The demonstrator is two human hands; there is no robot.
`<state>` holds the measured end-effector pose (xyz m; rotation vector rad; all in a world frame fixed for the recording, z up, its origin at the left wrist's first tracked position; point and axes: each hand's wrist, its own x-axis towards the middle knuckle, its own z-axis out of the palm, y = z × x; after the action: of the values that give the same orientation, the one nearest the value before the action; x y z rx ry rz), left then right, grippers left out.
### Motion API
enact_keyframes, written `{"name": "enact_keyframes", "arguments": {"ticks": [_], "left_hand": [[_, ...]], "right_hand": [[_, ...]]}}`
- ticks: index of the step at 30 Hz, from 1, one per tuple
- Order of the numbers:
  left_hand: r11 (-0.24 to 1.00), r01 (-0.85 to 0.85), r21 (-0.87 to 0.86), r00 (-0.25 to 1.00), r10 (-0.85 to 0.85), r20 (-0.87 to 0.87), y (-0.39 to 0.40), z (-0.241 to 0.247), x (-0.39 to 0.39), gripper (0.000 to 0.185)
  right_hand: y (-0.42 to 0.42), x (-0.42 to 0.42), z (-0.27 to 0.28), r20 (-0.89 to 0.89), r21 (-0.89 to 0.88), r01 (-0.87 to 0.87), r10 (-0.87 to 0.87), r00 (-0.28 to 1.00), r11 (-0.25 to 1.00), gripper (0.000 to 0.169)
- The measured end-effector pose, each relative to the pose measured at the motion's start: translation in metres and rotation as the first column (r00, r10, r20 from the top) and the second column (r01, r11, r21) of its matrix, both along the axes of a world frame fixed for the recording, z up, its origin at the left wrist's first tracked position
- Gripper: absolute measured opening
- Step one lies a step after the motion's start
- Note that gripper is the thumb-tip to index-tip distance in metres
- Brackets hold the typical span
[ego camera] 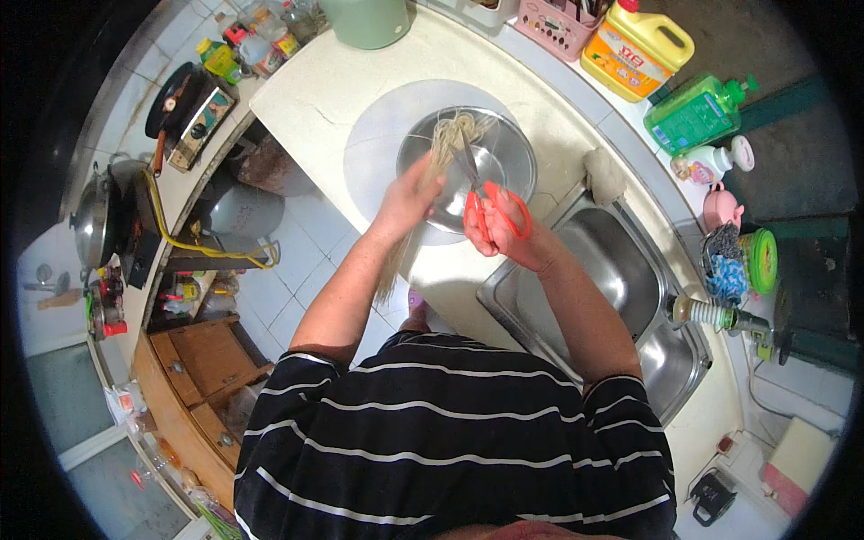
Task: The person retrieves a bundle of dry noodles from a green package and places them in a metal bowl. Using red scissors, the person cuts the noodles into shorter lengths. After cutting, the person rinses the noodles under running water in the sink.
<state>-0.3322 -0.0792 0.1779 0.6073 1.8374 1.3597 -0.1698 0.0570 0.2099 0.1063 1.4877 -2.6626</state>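
Observation:
My left hand point(408, 197) grips a bundle of pale dry noodle-like strands point(449, 138). One end of the bundle loops over a stainless steel bowl point(516, 152); the other hangs below my hand past the counter edge. In my right hand point(503, 226) is a pair of scissors with red handles point(474, 214). Their blades point away from me and lie against the strands above the bowl; whether the blades are parted I cannot tell. Under the bowl is a round grey mat point(368, 158) on the pale countertop point(304, 101).
A double stainless steel sink point(601, 256) lies to the right, with a grey cloth point(603, 177) at its corner. A green bucket point(366, 23) stands at the back. Detergent jugs and a green pump bottle point(695, 115) line the right ledge. At left are a gas stove point(199, 128) and wooden cabinet point(202, 364).

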Motion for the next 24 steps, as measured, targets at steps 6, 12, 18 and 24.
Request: {"name": "enact_keyframes", "arguments": {"ticks": [6,12,18,24], "left_hand": [[0.996,0.084,0.039,0.977,-0.074,-0.199,-0.001,-0.005,0.006,0.056],[0.961,-0.094,-0.258,0.762,-0.098,-0.64,-0.016,-0.006,0.013,0.062],[0.94,-0.174,-0.294,0.798,-0.04,-0.601,-0.044,0.004,0.014,0.067],[0.961,-0.082,-0.265,0.766,-0.11,-0.633,-0.085,-0.014,0.02,0.063]], "right_hand": [[0.001,-0.01,-0.001,0.065,-0.092,0.023,-0.017,0.998,0.995,0.058],[-0.012,-0.018,-0.023,0.219,-0.086,0.063,-0.043,0.975,0.994,0.066],[-0.038,-0.022,-0.041,0.152,-0.324,-0.002,0.054,0.987,0.946,0.063],[-0.051,0.003,-0.047,0.252,-0.278,-0.057,0.13,0.959,0.959,0.06]]}}
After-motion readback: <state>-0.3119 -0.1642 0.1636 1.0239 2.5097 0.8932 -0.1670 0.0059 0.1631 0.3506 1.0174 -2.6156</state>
